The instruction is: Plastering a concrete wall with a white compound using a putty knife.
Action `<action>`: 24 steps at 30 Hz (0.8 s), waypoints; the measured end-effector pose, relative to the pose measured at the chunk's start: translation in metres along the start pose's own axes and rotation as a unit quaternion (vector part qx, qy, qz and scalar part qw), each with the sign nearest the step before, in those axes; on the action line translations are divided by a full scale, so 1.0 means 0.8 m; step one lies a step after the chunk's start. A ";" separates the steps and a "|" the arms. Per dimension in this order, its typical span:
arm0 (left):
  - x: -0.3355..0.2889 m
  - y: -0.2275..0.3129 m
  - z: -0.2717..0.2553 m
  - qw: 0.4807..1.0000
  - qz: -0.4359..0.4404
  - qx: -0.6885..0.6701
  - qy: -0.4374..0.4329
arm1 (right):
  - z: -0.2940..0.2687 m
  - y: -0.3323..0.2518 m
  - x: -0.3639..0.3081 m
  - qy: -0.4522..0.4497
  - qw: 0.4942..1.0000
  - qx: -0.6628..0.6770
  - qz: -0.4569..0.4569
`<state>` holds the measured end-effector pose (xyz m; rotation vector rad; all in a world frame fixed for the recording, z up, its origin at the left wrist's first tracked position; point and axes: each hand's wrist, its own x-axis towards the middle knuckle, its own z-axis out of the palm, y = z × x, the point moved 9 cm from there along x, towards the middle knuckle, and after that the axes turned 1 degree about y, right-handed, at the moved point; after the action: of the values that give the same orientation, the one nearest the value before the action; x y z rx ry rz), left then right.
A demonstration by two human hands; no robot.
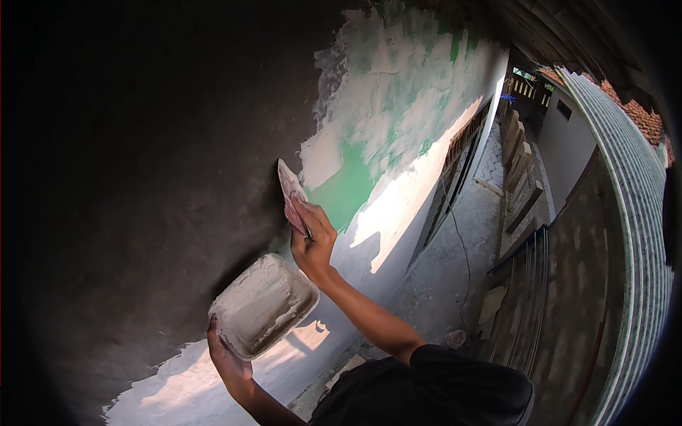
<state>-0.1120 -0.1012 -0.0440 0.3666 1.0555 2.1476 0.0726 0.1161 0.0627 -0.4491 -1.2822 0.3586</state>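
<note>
A paste-smeared spreader (pixel 290 186) is gripped in the right hand (pixel 315 240), held up beside the green patch of the wall (pixel 347 192); whether the wall is touched cannot quite be told. Below and to the left, a tray (pixel 310 290) of pale paste (pixel 257 299) is grasped at its lower-left edge by the left hand (pixel 229 361).

I see a big dark gray wall (pixel 128 156) on the left. Toward its right side it is messy white and green. Bright sunlight (pixel 405 202) falls on some of the white. To the right I see a gray floor (pixel 437 273) with a thin cord (pixel 465 255) on it. Far away are a pale wall (pixel 568 138) and some orange roof tiles (pixel 643 122). A long wavy sheet (pixel 632 192) curves down the right side.
</note>
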 end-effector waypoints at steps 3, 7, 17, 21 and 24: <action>-0.010 0.013 -0.006 1.000 0.002 -0.002 0.020 | -0.030 0.039 0.018 0.032 0.979 0.099 0.177; -0.015 0.005 -0.004 0.999 -0.002 -0.012 0.047 | -0.054 0.063 0.067 0.092 0.991 -0.021 0.097; -0.010 0.018 0.003 0.999 0.005 -0.010 0.044 | 0.008 -0.001 -0.018 -0.044 0.997 -0.046 0.037; -0.010 0.018 -0.010 0.998 0.004 -0.016 0.063 | -0.048 0.042 0.006 -0.006 0.987 0.065 0.148; -0.007 0.015 -0.012 0.999 0.007 -0.026 0.039 | -0.084 0.086 0.046 0.081 0.988 -0.020 0.129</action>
<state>-0.1186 -0.1158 -0.0405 0.2678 1.0404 2.2127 0.1464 0.1848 0.0434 -0.6678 -1.0754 0.5048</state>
